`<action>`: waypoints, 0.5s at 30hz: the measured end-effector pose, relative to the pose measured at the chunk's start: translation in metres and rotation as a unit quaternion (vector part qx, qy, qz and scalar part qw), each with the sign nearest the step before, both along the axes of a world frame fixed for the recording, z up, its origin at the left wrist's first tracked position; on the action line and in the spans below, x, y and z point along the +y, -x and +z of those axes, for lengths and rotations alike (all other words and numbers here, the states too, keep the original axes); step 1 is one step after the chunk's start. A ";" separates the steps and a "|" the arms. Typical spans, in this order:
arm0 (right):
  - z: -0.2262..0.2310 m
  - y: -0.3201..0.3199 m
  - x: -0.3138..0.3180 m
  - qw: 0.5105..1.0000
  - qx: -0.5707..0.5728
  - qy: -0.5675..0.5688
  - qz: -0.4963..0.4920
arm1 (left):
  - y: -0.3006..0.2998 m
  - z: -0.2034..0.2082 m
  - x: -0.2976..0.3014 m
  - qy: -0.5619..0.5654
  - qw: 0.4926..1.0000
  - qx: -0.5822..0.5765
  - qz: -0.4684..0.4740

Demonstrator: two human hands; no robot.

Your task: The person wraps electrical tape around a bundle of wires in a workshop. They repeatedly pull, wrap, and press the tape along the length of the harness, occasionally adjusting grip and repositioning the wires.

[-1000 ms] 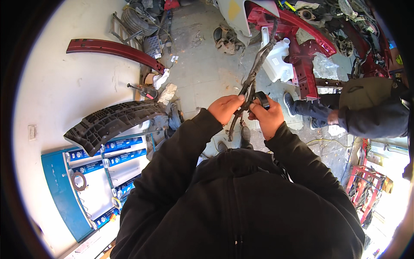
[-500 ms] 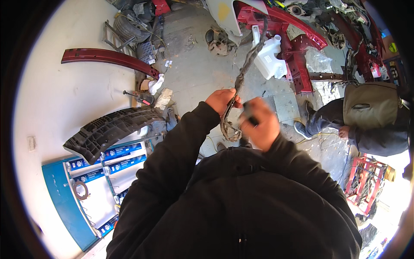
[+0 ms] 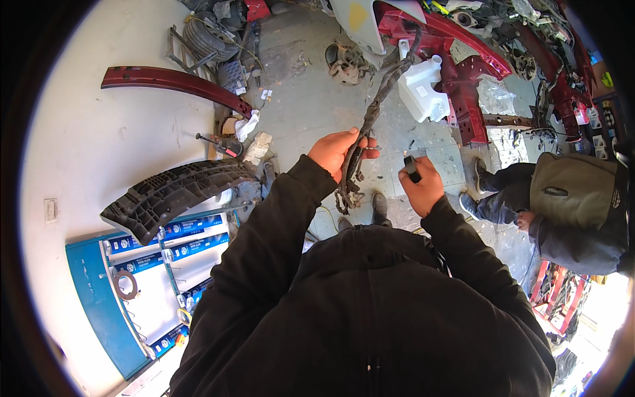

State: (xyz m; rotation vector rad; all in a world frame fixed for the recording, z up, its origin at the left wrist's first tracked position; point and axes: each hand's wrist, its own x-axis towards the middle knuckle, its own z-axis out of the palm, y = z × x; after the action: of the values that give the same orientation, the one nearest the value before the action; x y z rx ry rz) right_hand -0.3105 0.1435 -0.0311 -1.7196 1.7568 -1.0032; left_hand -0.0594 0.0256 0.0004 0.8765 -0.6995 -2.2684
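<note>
One left hand (image 3: 334, 152), half-curled, thumb and fingertips about one dark wire harness (image 3: 378, 102), centre of the frame. Harness: long axis a steep diagonal, upper end toward the red metal frame (image 3: 468, 99) at upper right, loose end pointing down and slightly left; attachment above cannot be told. One right hand (image 3: 426, 188), closed on one small black object (image 3: 412, 170), apart from the harness. Beyond: one white plastic tank (image 3: 423, 91), upper right; one co-worker (image 3: 575, 192), right edge; one red curved bar (image 3: 173, 81), upper left; one black ribbed panel (image 3: 173, 196), left.
</note>
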 end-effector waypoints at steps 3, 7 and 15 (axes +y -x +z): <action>0.014 -0.014 -0.016 0.981 -0.142 -0.131 -0.032 | -0.007 0.003 0.008 0.019 1.000 -0.001 -0.012; 0.039 -0.036 -0.045 0.889 -0.394 -0.229 -0.035 | -0.020 0.004 0.020 0.028 0.999 -0.031 -0.023; 0.057 -0.066 -0.079 0.759 -0.558 -0.335 -0.007 | -0.036 0.001 0.034 0.104 0.985 -0.127 -0.058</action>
State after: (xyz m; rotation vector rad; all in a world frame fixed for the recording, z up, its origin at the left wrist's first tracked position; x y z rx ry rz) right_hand -0.2445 0.0647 0.0261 -0.4095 1.0494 -0.9076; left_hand -0.0238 0.0592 0.0010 1.0545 -1.1076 -2.1535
